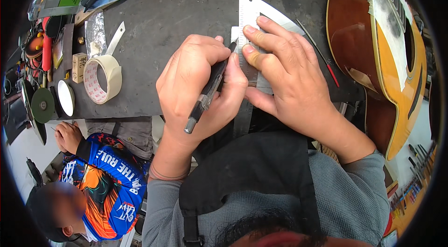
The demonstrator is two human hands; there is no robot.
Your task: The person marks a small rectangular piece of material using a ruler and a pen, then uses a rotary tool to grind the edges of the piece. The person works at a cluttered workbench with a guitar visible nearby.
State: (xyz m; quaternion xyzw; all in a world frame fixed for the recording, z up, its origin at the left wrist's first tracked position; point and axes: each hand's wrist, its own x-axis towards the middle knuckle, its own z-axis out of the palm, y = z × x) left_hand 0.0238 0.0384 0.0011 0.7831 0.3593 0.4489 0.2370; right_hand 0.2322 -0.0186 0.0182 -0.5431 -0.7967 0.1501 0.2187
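Observation:
My left hand (196, 79) is closed round a black pen (205, 95) with a silver end, slanted so its tip meets the edge of a metal ruler (249, 6). Pressing down on that ruler are the bent fingertips of my right hand (284, 60), its thumb lower down near the table edge. A small white piece (234, 33) juts out from under the ruler's left side, beside the pen tip. To the right, a white angled piece (275, 15) lies partly under my right fingers; how far it runs beneath the hand is hidden.
An acoustic guitar (347, 32) with masking tape on it stands at the right, a thin red-handled tool (329, 67) beside it. At left are a tape roll (116, 79), a wooden block (78, 67) and grinding discs (43, 105). Another person (107, 172) sits at lower left.

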